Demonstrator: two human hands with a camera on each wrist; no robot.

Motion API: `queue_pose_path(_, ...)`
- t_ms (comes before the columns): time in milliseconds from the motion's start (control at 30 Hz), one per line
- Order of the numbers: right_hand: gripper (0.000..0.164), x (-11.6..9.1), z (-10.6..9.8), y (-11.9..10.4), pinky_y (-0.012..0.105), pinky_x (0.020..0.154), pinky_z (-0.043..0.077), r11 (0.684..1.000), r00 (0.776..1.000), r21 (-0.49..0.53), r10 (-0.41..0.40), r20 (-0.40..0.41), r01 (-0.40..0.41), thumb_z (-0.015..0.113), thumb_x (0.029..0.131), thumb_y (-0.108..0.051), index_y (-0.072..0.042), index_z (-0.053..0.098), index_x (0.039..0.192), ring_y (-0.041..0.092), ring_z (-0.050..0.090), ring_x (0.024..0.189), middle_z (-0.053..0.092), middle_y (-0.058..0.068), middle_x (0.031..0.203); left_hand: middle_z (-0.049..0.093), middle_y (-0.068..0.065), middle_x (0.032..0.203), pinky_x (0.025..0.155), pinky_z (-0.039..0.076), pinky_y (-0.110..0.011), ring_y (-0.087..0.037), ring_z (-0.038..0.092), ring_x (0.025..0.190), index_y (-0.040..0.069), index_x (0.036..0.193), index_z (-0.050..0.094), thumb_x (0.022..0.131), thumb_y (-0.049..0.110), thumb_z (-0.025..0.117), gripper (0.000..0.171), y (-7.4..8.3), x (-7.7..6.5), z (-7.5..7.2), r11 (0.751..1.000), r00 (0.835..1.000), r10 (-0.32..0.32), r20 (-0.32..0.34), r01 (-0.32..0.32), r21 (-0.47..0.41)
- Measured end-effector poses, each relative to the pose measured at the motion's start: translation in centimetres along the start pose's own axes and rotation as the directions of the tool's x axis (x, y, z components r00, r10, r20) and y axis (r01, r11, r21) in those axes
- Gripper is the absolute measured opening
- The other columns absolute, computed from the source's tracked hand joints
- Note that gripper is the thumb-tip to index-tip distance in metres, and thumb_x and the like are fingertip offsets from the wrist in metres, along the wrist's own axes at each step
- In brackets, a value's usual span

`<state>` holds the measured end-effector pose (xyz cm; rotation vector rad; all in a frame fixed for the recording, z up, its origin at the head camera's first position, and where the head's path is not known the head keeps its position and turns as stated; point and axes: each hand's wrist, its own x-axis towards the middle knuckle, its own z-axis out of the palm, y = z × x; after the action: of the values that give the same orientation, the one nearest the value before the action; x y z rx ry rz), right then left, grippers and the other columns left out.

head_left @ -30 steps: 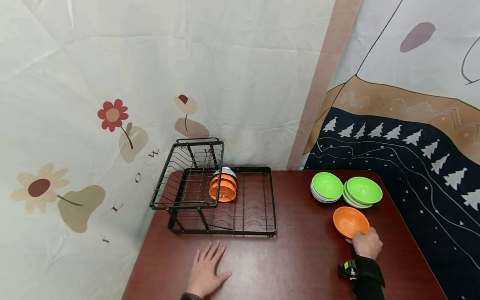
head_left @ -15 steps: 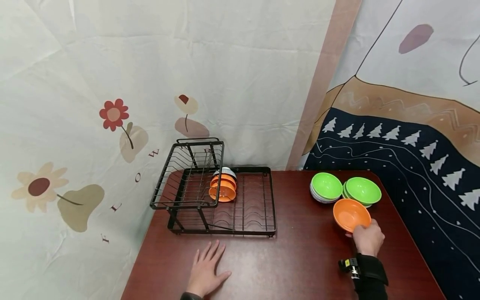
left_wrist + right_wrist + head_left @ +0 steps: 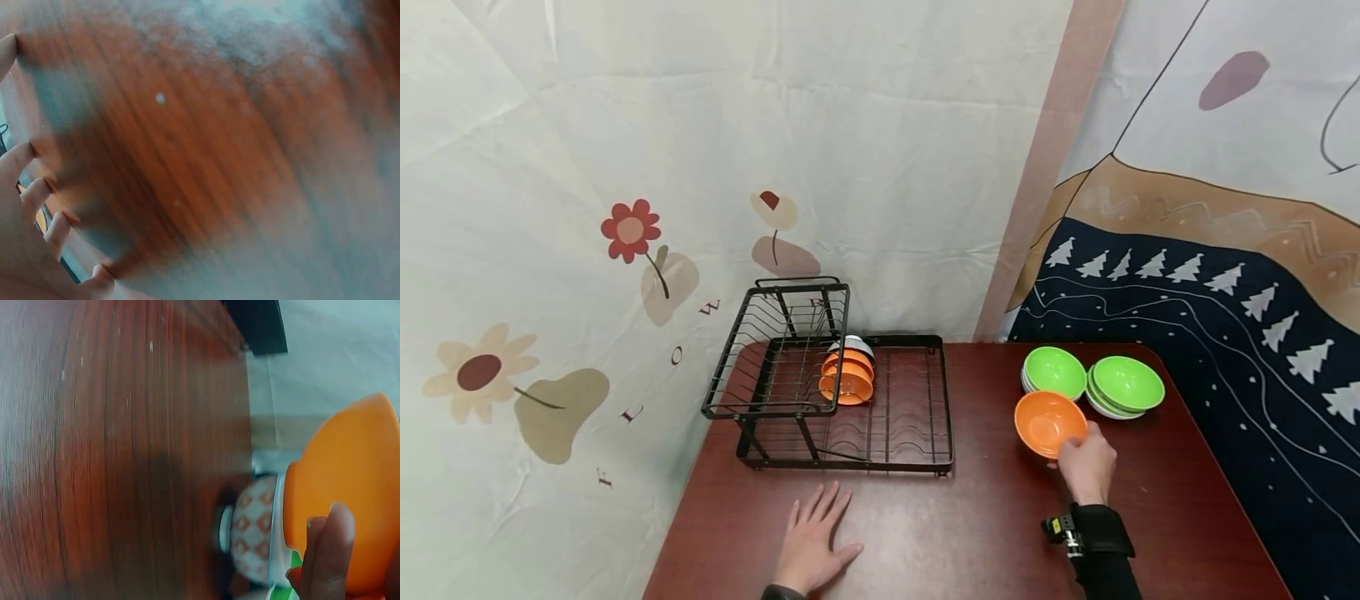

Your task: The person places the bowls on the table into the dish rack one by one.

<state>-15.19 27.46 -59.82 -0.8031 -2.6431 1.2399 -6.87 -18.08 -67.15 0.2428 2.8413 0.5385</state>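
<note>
My right hand (image 3: 1088,467) grips an orange bowl (image 3: 1049,423) by its near right rim, holding it above the table in front of the bowl stacks. In the right wrist view, fingers (image 3: 331,550) lie against the underside of this orange bowl (image 3: 350,494). A stack topped by a green bowl (image 3: 1056,372) is just behind it, and a second stack with a green bowl (image 3: 1127,383) on top stands to the right. My left hand (image 3: 812,542) rests on the table with fingers spread, in front of the black dish rack (image 3: 842,465). Its fingertips touch the wood in the left wrist view.
Inside the rack's lower tier, two orange bowls (image 3: 847,387) stand on edge with a white patterned bowl (image 3: 854,342) behind them. The rack's raised upper basket (image 3: 775,350) overhangs the left side. A patterned bowl (image 3: 253,528) shows below the held one in the right wrist view.
My right hand has lifted the orange bowl and carried it to the left, from before the right stack to before the left one. The left hand stays put.
</note>
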Motion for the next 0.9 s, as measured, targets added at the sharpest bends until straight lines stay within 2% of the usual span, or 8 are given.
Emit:
queue_pose_path(200, 0.044, -1.2, 1.9, -1.6, 0.057, 0.079, 0.063, 0.994, 0.994, -0.022, -0.109, -0.006, 0.109, 0.040, 0.101, -0.003, 0.012, 0.057, 0.139, 0.063, 0.072, 0.103, 0.063, 0.051, 0.130, 0.047, -0.010, 0.176, 0.132, 0.024, -0.077, -0.043, 0.040, 0.164, 0.024, 0.165, 0.053, 0.090, 0.067, 0.078, 0.090, -0.1, 0.0, 0.1, 1.000, 1.000, -0.004, 0.006, 0.004, -0.007)
queue_pose_path(300, 0.044, -1.8, 2.6, -2.4, 0.041, 0.063, 0.062, 0.991, 0.991, 0.000, -0.133, 0.028, 0.133, 0.041, 0.102, -0.002, 0.013, 0.057, 0.141, 0.056, 0.074, 0.090, 0.063, 0.050, 0.131, 0.047, -0.009, 0.176, 0.132, 0.024, -0.077, -0.043, 0.040, 0.163, 0.024, 0.165, 0.053, 0.091, 0.067, 0.078, 0.089, -0.1, 0.1, 0.2, 1.000, 1.000, -0.004, 0.007, 0.004, 0.000)
queue_pose_path(400, 0.045, -2.4, 3.3, -3.3, 0.032, 0.056, 0.058, 0.989, 0.987, 0.022, -0.147, 0.066, 0.146, 0.042, 0.103, -0.001, 0.013, 0.056, 0.144, 0.048, 0.075, 0.081, 0.062, 0.049, 0.134, 0.047, -0.009, 0.175, 0.132, 0.025, -0.077, -0.043, 0.040, 0.163, 0.024, 0.165, 0.054, 0.091, 0.067, 0.078, 0.089, -0.1, 0.2, 0.2, 1.000, 1.000, 0.000, -0.001, 0.000, 0.001)
queue_pose_path(500, 0.046, -3.0, 4.2, -4.2, 0.034, 0.054, 0.061, 0.988, 0.983, 0.034, -0.155, 0.099, 0.153, 0.042, 0.104, 0.000, 0.013, 0.055, 0.147, 0.046, 0.075, 0.075, 0.062, 0.047, 0.137, 0.048, -0.009, 0.175, 0.132, 0.025, -0.077, -0.043, 0.041, 0.163, 0.024, 0.164, 0.054, 0.090, 0.067, 0.079, 0.089, -0.1, 0.1, 0.2, 1.000, 1.000, 0.002, -0.008, -0.002, 0.002)
queue_pose_path(600, 0.046, -3.7, 5.0, -5.1, 0.038, 0.057, 0.063, 0.983, 0.977, 0.023, -0.183, 0.110, 0.182, 0.043, 0.104, 0.001, 0.013, 0.055, 0.147, 0.048, 0.076, 0.084, 0.063, 0.045, 0.138, 0.048, -0.009, 0.175, 0.132, 0.025, -0.076, -0.043, 0.041, 0.162, 0.024, 0.164, 0.054, 0.090, 0.067, 0.079, 0.089, -0.2, 0.1, 0.3, 1.000, 1.000, 0.002, -0.012, -0.002, 0.005)
queue_pose_path(633, 0.046, -3.9, 5.3, -5.3, 0.039, 0.055, 0.063, 0.983, 0.976, 0.030, -0.185, 0.118, 0.183, 0.044, 0.105, 0.002, 0.013, 0.055, 0.147, 0.046, 0.077, 0.080, 0.063, 0.044, 0.138, 0.048, -0.009, 0.175, 0.132, 0.025, -0.076, -0.043, 0.041, 0.162, 0.024, 0.164, 0.054, 0.090, 0.067, 0.079, 0.089, -0.2, 0.1, 0.3, 1.000, 1.000, 0.000, -0.011, 0.000, 0.004)
queue_pose_path(833, 0.039, -5.0, 6.8, -6.5, 0.028, 0.046, 0.056, 0.969, 0.958, 0.040, -0.247, 0.143, 0.244, 0.047, 0.104, 0.004, 0.014, 0.057, 0.141, 0.031, 0.072, 0.062, 0.066, 0.042, 0.129, 0.048, -0.009, 0.175, 0.132, 0.025, -0.077, -0.043, 0.041, 0.162, 0.024, 0.164, 0.054, 0.090, 0.067, 0.079, 0.089, -0.2, 0.0, 0.2, 1.000, 1.000, 0.000, -0.009, 0.000, 0.002)
queue_pose_path(900, 0.038, -5.3, 7.2, -6.9, 0.028, 0.047, 0.057, 0.963, 0.953, 0.037, -0.268, 0.142, 0.265, 0.048, 0.104, 0.004, 0.014, 0.059, 0.139, 0.037, 0.074, 0.070, 0.067, 0.041, 0.127, 0.048, -0.010, 0.175, 0.132, 0.025, -0.077, -0.043, 0.041, 0.162, 0.024, 0.164, 0.054, 0.090, 0.066, 0.079, 0.089, -0.1, 0.0, 0.2, 1.000, 1.000, 0.002, -0.013, -0.002, 0.000)
